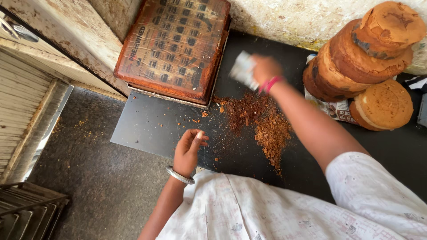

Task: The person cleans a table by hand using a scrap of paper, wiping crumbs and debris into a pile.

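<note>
My right hand [263, 69] is raised over the black counter [151, 126] and grips a pale crumpled piece of paper or cloth [243, 70]; it is blurred by motion. A pink band circles that wrist. Just below it lies a spread of brown crumbs [262, 124] on the counter. My left hand [189, 149], with a silver bangle at the wrist, rests at the counter's near edge with fingers loosely curled and nothing in it.
A stack of rusty brown baking trays [175, 44] stands at the back. Several round brown cake layers [369, 58] are piled at the right on newspaper [333, 109]. Dark speckled floor [89, 178] lies to the left, with a metal rack [26, 209] in the corner.
</note>
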